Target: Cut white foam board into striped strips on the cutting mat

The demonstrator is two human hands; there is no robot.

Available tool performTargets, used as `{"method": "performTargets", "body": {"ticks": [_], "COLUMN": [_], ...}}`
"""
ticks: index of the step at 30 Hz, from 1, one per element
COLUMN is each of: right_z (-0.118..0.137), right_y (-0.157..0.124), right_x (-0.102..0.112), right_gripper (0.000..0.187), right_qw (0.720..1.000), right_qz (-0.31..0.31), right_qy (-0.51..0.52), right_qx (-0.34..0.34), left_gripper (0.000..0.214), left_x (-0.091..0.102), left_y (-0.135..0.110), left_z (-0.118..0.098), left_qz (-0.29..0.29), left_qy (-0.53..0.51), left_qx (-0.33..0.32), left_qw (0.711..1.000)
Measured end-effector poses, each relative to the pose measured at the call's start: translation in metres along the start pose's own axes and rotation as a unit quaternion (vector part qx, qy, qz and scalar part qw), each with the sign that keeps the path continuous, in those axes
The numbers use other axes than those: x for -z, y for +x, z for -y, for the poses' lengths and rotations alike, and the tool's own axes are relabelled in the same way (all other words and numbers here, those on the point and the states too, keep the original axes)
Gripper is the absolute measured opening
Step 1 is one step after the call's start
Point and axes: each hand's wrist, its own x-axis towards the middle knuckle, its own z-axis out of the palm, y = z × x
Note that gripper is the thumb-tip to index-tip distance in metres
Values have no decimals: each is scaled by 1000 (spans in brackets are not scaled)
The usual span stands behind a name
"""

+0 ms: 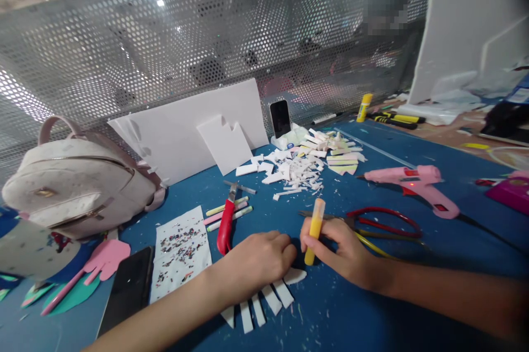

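Note:
My right hand (pixel 345 253) grips a yellow marker (pixel 314 225) held upright, its lower tip near the blue table (pixel 372 308). My left hand (pixel 258 261) is curled, knuckles up, pressing down on a white foam cutout (pixel 264 299) with several finger-like strips that fan out below my wrist. The two hands almost meet over the cutout's right end.
Red-handled pliers (pixel 225 225) and pastel markers (pixel 227 211) lie behind my left hand. Red and yellow scissors (pixel 380 225) and a pink glue gun (pixel 413 181) lie on the right. Further back are foam scraps (pixel 301 167), a white foam board (pixel 185 131), a backpack (pixel 78 184) and a black phone (pixel 128 288).

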Motion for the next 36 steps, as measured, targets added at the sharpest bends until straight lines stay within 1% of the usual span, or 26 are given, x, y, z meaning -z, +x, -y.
{"method": "performTargets", "body": {"ticks": [3,6,15,18,27,36], "right_z": [1,0,-1,-2,-2,-1], "right_y": [1,1,0,0,0,1], "right_x": [0,0,0,0,0,0], "right_gripper": [27,27,27,27,27,26], "right_qw": [1000,1000,1000,1000,999,1000], "right_qz": [0,0,18,22,26,25], "right_qy": [2,0,5,3,9,8], "right_qx": [4,-1,-13,-19,-23,-6], "left_gripper": [12,11,15,16,10,15], "left_x": [-5,-7,1,0,-3,-1], "left_y": [0,0,0,0,-1,0], "left_z": [2,3,2,1,2,0], "left_qz": [5,7,20,19,3,11], "left_qy": [-3,-2,11,15,38,26], "left_qx": [0,-1,-5,-8,-22,-11], "left_qw": [1000,1000,1000,1000,999,1000]}}
